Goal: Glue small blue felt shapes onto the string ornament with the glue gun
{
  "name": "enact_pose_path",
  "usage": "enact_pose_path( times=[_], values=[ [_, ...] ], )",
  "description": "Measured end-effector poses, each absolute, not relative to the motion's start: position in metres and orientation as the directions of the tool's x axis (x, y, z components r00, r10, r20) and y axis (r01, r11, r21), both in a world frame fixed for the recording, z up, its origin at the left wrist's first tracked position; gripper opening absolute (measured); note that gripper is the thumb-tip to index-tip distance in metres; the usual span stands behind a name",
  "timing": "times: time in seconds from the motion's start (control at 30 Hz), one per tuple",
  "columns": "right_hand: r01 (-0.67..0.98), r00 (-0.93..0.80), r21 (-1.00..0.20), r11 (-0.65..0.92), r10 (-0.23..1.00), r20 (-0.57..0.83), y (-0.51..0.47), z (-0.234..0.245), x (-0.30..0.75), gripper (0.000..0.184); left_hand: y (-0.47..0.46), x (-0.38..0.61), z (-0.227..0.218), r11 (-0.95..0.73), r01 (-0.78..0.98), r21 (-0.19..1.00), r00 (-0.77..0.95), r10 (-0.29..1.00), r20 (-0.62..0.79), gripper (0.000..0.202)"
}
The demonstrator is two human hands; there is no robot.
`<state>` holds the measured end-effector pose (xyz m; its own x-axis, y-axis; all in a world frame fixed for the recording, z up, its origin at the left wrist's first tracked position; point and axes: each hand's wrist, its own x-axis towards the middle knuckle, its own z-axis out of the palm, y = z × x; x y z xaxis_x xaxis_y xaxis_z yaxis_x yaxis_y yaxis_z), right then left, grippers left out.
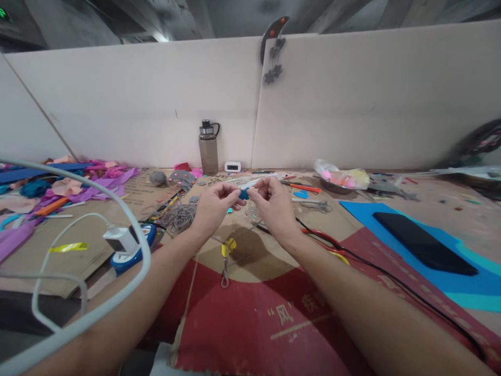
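Observation:
My left hand (216,204) and my right hand (273,204) meet above the middle of the table. Between their fingertips is a small dark blue piece (243,194), pinched from both sides; its material is too small to make out. Below the hands, a yellow piece with a grey cord loop (227,248) lies on the red and brown cardboard (250,318). A tangle of grey cord (178,216) sits left of my left hand. Under my right hand and forearm, a red-handled tool (317,238) is partly hidden.
A bottle (209,151) and a small white clock (232,166) stand by the partition. At left are a power strip (133,250), a white cable (135,209) and coloured scraps (66,185). Rightward are a bowl (338,184), blue sheets (364,216) and a black phone (425,243).

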<state>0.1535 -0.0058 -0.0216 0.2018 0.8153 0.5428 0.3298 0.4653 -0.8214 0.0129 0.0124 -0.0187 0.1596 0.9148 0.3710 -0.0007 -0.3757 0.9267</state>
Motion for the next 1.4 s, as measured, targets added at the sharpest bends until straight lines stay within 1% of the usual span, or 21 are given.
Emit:
enact_pose_path(
  times=[0.1,0.23,0.37,0.6,0.67,0.8,0.87,0.93,1.03,1.17,1.4],
  values=[
    [0.316,0.193,-0.831,0.458,0.827,0.529,-0.0050,-0.0224,0.1539,0.013,0.0148,0.0131,-0.0214,-0.348,-0.079,0.934,0.192,0.914,0.357,0.022],
    [0.318,0.190,-0.830,0.458,0.827,0.529,-0.0044,-0.0233,0.1542,0.012,0.0173,0.0130,-0.0244,-0.321,-0.167,0.932,0.189,0.918,0.350,0.026],
    [0.330,0.204,-0.818,0.471,0.811,0.548,-0.0052,-0.0240,0.1533,0.011,0.0167,0.0130,-0.0240,-0.293,-0.162,0.942,0.207,0.924,0.323,0.029],
    [0.399,0.163,-0.775,0.489,0.794,0.585,-0.0075,-0.0263,0.1519,0.010,0.0171,0.0149,-0.0237,-0.228,-0.209,0.951,0.166,0.950,0.265,0.027],
    [0.447,0.168,-0.739,0.504,0.764,0.623,-0.0079,-0.0270,0.1525,0.010,0.0178,0.0154,-0.0248,-0.213,-0.213,0.953,0.164,0.954,0.250,0.027],
    [0.575,0.101,-0.577,0.580,0.649,0.754,-0.0086,-0.0287,0.1542,0.010,0.0176,0.0161,-0.0254,-0.190,-0.232,0.954,0.146,0.963,0.227,0.025],
    [0.599,0.054,-0.524,0.605,0.623,0.780,-0.0089,-0.0290,0.1546,0.009,0.0172,0.0163,-0.0248,-0.178,-0.251,0.951,0.139,0.966,0.217,0.025],
    [0.609,0.028,-0.507,0.610,0.622,0.783,-0.0091,-0.0290,0.1549,0.009,0.0171,0.0164,-0.0245,-0.160,-0.267,0.950,0.133,0.971,0.201,0.024],
    [0.614,0.012,-0.503,0.608,0.630,0.776,-0.0086,-0.0290,0.1552,0.010,0.0179,0.0167,-0.0254,-0.131,-0.289,0.948,0.132,0.976,0.175,0.024],
    [0.604,0.016,-0.529,0.597,0.654,0.756,-0.0070,-0.0298,0.1558,0.009,0.0199,0.0168,-0.0275,-0.138,-0.307,0.942,0.151,0.970,0.191,0.023],
    [0.559,0.038,-0.606,0.566,0.713,0.701,-0.0066,-0.0297,0.1549,0.006,0.0224,0.0166,-0.0282,-0.194,-0.229,0.954,0.150,0.961,0.232,0.022]
  ],
)
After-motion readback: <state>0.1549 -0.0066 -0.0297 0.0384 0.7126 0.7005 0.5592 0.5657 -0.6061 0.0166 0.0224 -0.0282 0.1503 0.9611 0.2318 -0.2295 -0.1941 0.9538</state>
